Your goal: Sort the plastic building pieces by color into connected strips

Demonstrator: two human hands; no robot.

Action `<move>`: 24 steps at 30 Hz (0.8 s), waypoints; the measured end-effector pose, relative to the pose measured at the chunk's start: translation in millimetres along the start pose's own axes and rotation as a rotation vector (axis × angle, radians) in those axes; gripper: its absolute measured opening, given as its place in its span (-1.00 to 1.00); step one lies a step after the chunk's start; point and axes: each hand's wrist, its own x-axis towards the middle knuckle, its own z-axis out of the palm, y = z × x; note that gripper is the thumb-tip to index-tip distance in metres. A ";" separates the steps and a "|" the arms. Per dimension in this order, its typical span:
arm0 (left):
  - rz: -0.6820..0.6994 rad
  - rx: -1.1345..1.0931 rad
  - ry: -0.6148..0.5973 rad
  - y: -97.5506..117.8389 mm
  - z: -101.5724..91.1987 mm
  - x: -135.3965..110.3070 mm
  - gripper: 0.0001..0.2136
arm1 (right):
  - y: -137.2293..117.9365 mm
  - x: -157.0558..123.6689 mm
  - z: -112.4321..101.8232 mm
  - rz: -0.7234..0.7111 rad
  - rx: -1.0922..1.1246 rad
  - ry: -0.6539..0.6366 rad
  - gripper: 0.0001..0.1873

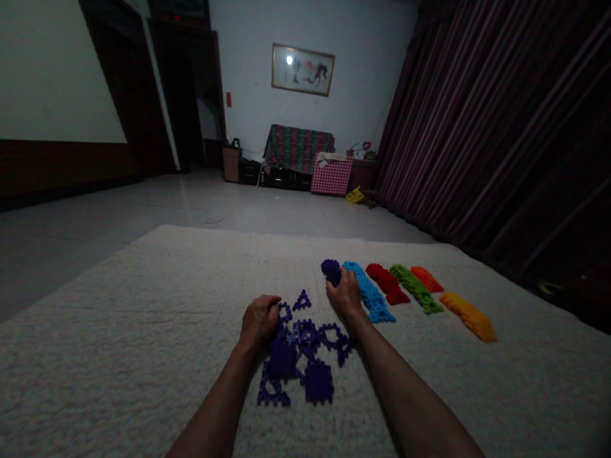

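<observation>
Several loose purple plastic tiles [305, 356], squares and open triangles, lie on a white quilted mat [143, 331] between my arms. My left hand [259, 320] is curled over the left side of this pile, its fingers closed on a purple tile [285, 312]. My right hand [344, 294] rests further out, fingers closed on a small stack of purple tiles [331, 270] at the left end of a row of sorted tiles.
To the right of the purple stack lie rows of blue [371, 292], red [387, 283], green [416, 289], orange-red [426, 278] and orange tiles [468, 316]. Dark curtains [501, 127] hang on the right. A covered bench [298, 149] stands at the far wall beyond bare floor.
</observation>
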 end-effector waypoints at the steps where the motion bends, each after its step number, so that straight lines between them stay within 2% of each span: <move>1: -0.004 -0.006 -0.001 0.1 0.0 -0.1 -0.71 | 0.0 0.0 -0.3 0.003 0.001 -0.006 -0.39; 9: 0.018 -0.028 0.014 -0.6 0.7 0.1 -0.70 | -1.5 -0.6 -5.4 -0.006 0.036 0.008 -0.39; 14: -0.025 -0.058 0.017 -0.9 -0.5 2.6 -0.65 | -3.5 -13.7 -16.9 -0.101 0.116 0.046 -0.48; 19: -0.079 -0.127 0.041 -2.5 -4.6 5.2 -0.62 | -16.2 -45.9 -29.2 -0.269 0.268 -0.192 -0.68; 24: -0.047 -0.087 0.019 0.0 -9.4 3.4 -0.64 | -31.5 -77.7 -37.7 -0.373 0.306 -0.396 -0.73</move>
